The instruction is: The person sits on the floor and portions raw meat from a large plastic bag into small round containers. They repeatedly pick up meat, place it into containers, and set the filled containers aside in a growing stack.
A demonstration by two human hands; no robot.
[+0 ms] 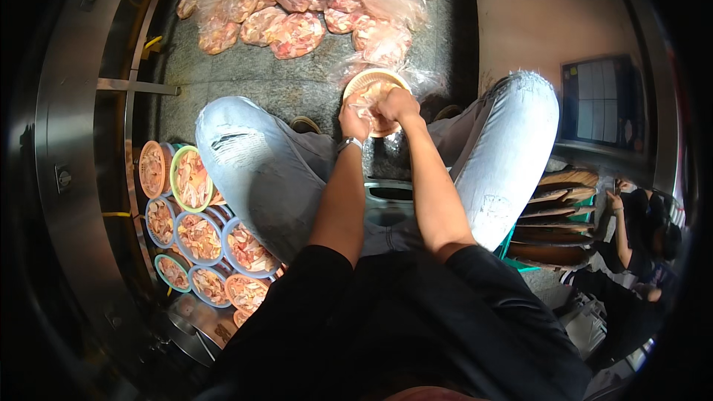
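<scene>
Between my knees stands a round yellowish plastic basket [379,73] with a clear plastic bag [374,96] of pale pink raw meat pieces in it. My left hand [355,117], with a watch on the wrist, is closed on the bag at the basket's left side. My right hand [399,106] is a fist at the right side, over the bag; its fingertips are hidden, and I cannot tell what it grips. Loose clear plastic film [426,79] spreads behind the basket. Farther off, several filled bags of raw meat [297,36] lie piled on the grey tiled floor [234,75].
Stacked colored baskets of meat pieces [198,236] stand at the left beside my knee. A green crate [523,264] with wooden boards [551,228] is at the right. Metal cabinets [72,150] line the left edge. Other people [629,250] are at the far right.
</scene>
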